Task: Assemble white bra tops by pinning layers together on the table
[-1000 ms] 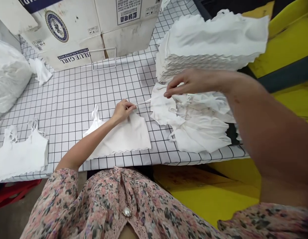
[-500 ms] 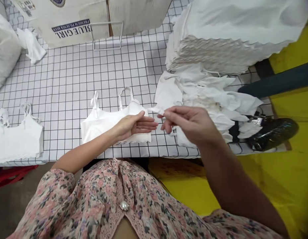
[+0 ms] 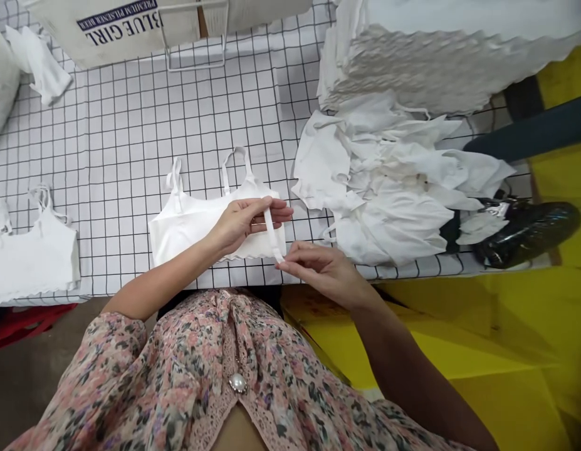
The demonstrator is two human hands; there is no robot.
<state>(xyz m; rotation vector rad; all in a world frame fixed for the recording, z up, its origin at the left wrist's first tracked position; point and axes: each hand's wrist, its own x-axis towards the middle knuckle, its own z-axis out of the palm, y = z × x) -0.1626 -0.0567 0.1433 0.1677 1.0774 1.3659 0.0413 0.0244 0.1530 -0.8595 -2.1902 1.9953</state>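
Observation:
A narrow white strap [image 3: 272, 232] is stretched between my two hands. My left hand [image 3: 246, 220] pinches its upper end between thumb and forefinger, the other fingers held out straight. Lower and to the right, the fingertips of my right hand [image 3: 318, 266] are closed on the other end. Beneath my left hand a white bra top [image 3: 187, 228] lies flat on the table, its two shoulder straps pointing away from me. Part of its right side is hidden by the hand and strap.
A loose heap of white garments [image 3: 388, 188] lies to the right, with a tall stack of white fabric [image 3: 412, 69] behind it. Another white top [image 3: 36, 260] is at the left edge. A cardboard box [image 3: 121, 31] and wire stand [image 3: 196, 65] are at the back of the checked tablecloth [image 3: 130, 125].
My right hand has come down and toward me, drawing the strap taut. My left thumb has closed on the strap's upper end. The view has shifted slightly.

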